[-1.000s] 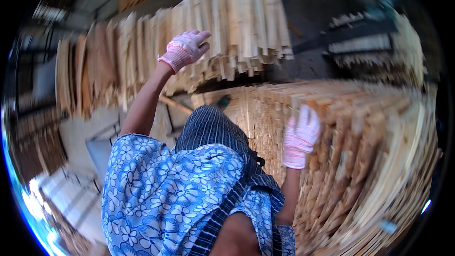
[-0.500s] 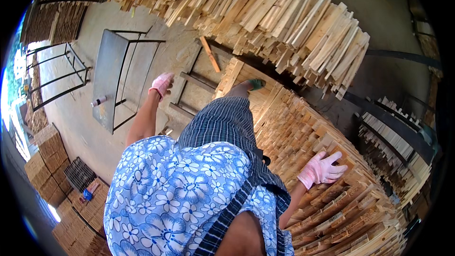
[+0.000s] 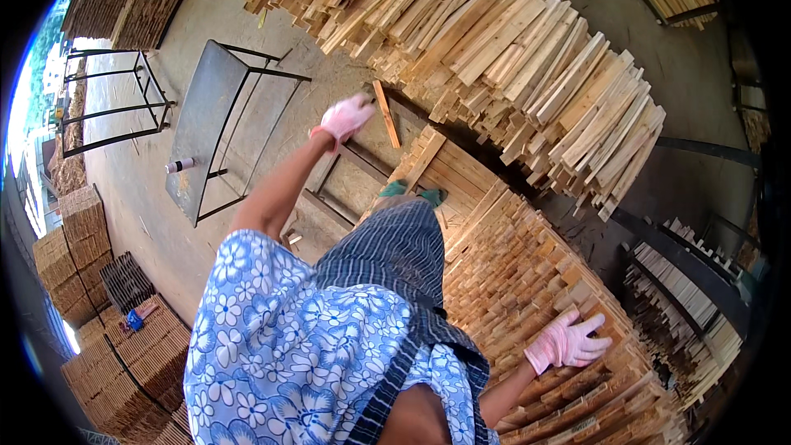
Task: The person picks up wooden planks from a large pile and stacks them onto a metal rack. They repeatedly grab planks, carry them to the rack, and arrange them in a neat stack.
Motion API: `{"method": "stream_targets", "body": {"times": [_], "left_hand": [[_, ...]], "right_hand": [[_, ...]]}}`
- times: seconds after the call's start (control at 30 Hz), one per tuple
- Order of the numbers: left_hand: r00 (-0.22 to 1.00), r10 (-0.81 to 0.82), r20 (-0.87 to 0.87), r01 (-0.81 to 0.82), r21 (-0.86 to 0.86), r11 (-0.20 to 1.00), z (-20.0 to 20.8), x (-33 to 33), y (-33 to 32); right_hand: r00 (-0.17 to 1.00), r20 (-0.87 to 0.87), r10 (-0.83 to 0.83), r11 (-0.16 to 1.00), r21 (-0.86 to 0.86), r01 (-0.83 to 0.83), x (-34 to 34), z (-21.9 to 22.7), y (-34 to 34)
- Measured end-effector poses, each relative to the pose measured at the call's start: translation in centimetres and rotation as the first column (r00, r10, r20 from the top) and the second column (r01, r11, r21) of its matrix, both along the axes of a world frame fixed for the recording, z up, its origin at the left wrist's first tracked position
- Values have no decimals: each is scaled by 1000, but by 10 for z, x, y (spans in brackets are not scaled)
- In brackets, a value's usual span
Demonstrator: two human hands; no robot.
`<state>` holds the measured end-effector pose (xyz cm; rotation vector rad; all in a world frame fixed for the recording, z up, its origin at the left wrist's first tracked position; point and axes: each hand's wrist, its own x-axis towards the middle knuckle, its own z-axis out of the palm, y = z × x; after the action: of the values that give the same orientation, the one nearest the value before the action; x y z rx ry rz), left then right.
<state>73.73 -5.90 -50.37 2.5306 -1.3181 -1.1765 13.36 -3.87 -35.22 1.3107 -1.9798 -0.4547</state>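
My right hand (image 3: 568, 341), in a pale pink work glove, lies with fingers spread on the side of a tall stack of wooden slats (image 3: 515, 268). Out in the air at the left is my left hand (image 3: 347, 119), gloved the same way. Motion blurs its fingers, and no object shows in it. Nearest to it is a single orange-brown wood strip (image 3: 386, 114), past the fingertips. Both my feet, in green shoes (image 3: 432, 196), stand on planks (image 3: 461, 166) at the far end of the stack.
A long heap of loose wood strips (image 3: 494, 49) runs across the far side. At the left stands a metal table (image 3: 198, 107) with a bottle (image 3: 180, 166) on it. Bundled slats (image 3: 124, 371) are piled at lower left. A dark metal rail (image 3: 362, 156) lies below my left hand.
My left hand has swung right and away from me, toward the orange-brown strip. A second green shoe has come into view. My right hand stays on the slat stack.
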Motion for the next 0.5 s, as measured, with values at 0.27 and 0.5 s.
{"method": "stream_targets", "body": {"times": [0.27, 0.5], "left_hand": [[896, -242, 372, 218, 107, 970, -41, 64, -139], [673, -293, 679, 353, 54, 934, -80, 97, -166]], "right_hand": [[988, -151, 14, 997, -77, -26, -13, 6, -1], [912, -346, 219, 929, -211, -303, 1, -2, -19]]}}
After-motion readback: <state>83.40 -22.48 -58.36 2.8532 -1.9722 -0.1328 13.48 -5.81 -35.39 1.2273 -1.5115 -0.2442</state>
